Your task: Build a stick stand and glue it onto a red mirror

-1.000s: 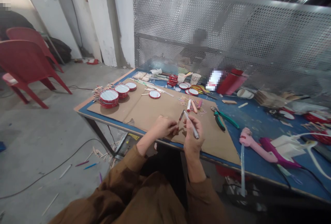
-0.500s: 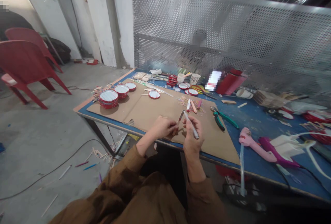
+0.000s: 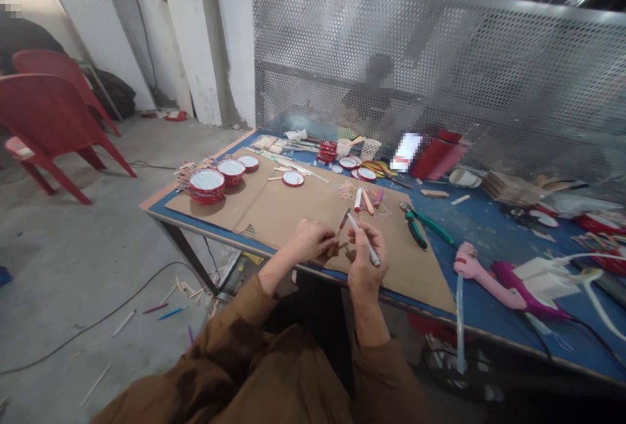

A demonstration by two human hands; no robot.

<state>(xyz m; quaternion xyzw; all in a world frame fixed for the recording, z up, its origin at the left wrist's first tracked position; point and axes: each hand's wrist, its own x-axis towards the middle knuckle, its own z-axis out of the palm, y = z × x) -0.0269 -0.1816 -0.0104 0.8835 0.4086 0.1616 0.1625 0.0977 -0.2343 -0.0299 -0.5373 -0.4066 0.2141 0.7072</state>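
My left hand [image 3: 311,240] is closed, pinching the lower end of a thin flat stick [image 3: 343,220] whose upper part looks dark grey. Between the fingers of my right hand [image 3: 364,267] is a light grey marker pen [image 3: 373,255], its tip close beside the stick's upper end; whether they touch I cannot tell. Both hands are over the front edge of a cardboard sheet [image 3: 274,209]. Just beyond them lie a white-and-red marker [image 3: 358,200], a peach-coloured stick-like piece [image 3: 368,202] and scattered thin rubber bands [image 3: 346,190].
Toy-like red drums [image 3: 207,187] stand at the left, and a round red-rimmed disc [image 3: 293,178] lies mid-sheet. To the right are green-handled pliers [image 3: 415,228] and a pink glue gun [image 3: 489,274] with cables. A perforated metal panel [image 3: 313,39] rises behind the blue table [image 3: 440,267].
The marker tip has shifted slightly down and right along the stick's upper end. Both hands keep their grips; the view has moved a little.
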